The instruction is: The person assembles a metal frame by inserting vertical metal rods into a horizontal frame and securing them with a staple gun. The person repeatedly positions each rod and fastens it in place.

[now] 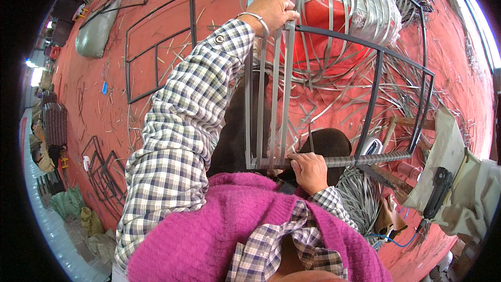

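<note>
A dark metal frame lies over my lap, with grey flat strips stretched lengthwise across its left part. My left hand, a bangle at its wrist, reaches to the far crossbar, its fingers closed around the strips there. Close to my body, my right hand has its fingers closed on the frame's near bar, which is wrapped in grey strip. A loose strip end sticks up just beyond those fingers. My right palm and the undersides of both grips are hidden.
Beyond the frame sits a plastic-wrapped bundle with strips trailing over it. Other bare metal frames lie on the red floor at left, among strip scraps. To my right are a coil of strips and a cloth-draped seat with a black-handled tool.
</note>
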`<state>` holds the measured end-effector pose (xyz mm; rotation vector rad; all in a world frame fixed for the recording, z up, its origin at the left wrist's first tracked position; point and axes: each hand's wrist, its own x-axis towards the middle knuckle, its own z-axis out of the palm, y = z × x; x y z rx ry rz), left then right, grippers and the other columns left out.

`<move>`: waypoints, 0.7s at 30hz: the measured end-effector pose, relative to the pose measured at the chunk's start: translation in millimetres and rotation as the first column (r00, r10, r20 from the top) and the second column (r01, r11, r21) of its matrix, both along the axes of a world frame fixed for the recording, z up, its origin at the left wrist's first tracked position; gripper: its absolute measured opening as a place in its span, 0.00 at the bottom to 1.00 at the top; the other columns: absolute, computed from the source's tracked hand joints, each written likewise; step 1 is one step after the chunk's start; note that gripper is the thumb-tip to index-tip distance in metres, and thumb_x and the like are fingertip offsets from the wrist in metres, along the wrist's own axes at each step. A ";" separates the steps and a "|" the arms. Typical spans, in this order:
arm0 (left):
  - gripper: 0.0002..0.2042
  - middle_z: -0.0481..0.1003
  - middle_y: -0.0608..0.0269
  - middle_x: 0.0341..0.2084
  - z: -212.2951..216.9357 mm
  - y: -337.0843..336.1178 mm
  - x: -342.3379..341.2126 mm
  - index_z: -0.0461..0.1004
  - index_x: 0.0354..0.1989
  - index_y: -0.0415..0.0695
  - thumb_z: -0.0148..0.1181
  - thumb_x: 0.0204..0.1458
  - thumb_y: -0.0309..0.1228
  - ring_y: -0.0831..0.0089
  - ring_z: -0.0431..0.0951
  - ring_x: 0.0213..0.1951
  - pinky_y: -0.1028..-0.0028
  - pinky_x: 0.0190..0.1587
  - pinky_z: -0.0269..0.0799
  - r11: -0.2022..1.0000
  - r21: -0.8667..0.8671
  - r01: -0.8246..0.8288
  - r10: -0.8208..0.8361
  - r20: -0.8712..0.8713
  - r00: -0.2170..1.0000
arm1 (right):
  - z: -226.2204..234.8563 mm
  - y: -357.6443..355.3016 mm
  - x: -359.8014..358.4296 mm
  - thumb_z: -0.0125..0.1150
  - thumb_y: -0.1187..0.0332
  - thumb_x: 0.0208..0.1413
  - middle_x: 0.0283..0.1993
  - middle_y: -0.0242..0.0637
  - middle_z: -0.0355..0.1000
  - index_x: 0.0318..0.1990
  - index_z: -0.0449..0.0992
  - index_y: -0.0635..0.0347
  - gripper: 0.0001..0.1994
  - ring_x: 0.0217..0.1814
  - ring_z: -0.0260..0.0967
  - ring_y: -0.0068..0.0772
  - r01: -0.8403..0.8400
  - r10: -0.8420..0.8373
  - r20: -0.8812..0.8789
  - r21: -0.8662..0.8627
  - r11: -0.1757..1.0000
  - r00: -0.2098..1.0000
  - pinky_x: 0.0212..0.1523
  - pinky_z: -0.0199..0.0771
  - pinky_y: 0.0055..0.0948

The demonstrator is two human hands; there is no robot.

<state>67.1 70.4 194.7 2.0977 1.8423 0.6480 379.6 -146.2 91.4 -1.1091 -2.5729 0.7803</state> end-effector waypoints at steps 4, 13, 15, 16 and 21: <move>0.13 0.71 0.62 0.15 8.1 7.9 -3.5 0.76 0.26 0.39 0.58 0.50 0.38 0.75 0.67 0.19 0.71 0.25 0.64 0.981 -0.172 0.093 -0.093 0.009 0.996 | -5.7 1.2 5.5 0.53 0.61 0.51 0.29 0.31 0.73 0.36 0.78 0.52 0.10 0.34 0.68 0.34 -0.052 0.053 0.040 -0.010 0.999 0.998 0.38 0.65 0.34; 0.13 0.63 0.71 0.10 14.7 48.6 -1.3 0.74 0.25 0.43 0.57 0.53 0.41 0.79 0.60 0.12 0.72 0.11 0.54 0.721 -0.686 0.097 -0.226 -0.101 0.969 | 23.2 113.6 -55.5 0.45 0.70 0.60 0.33 0.41 0.71 0.55 0.63 0.65 0.16 0.32 0.68 0.29 -0.079 -0.464 -0.462 -0.768 0.635 0.755 0.39 0.69 0.25; 0.13 0.64 0.72 0.11 7.3 52.1 -2.0 0.75 0.26 0.42 0.57 0.53 0.40 0.80 0.61 0.14 0.73 0.16 0.57 0.683 -0.714 0.157 -0.257 -0.034 0.966 | 28.2 157.0 -94.3 0.43 0.70 0.62 0.37 0.36 0.70 0.60 0.55 0.64 0.20 0.35 0.67 0.25 -0.188 -0.519 -0.611 -0.736 0.650 0.597 0.39 0.69 0.26; 0.13 0.65 0.72 0.11 3.5 48.4 -2.0 0.75 0.26 0.42 0.57 0.53 0.40 0.80 0.62 0.15 0.73 0.19 0.59 0.668 -0.722 0.180 -0.265 -0.005 0.964 | 30.1 165.5 -111.9 0.42 0.72 0.61 0.36 0.37 0.70 0.61 0.54 0.64 0.20 0.35 0.67 0.22 -0.205 -0.574 -0.629 -0.748 0.632 0.525 0.37 0.69 0.22; 0.10 0.74 0.70 0.17 -9.0 62.5 -9.7 0.78 0.30 0.43 0.58 0.51 0.37 0.79 0.68 0.21 0.72 0.27 0.65 0.618 -0.761 0.194 -0.283 0.015 0.959 | 35.6 201.5 -169.4 0.43 0.74 0.60 0.35 0.35 0.71 0.55 0.61 0.65 0.15 0.34 0.68 0.19 -0.346 -0.588 -0.697 -0.716 0.606 0.411 0.34 0.72 0.19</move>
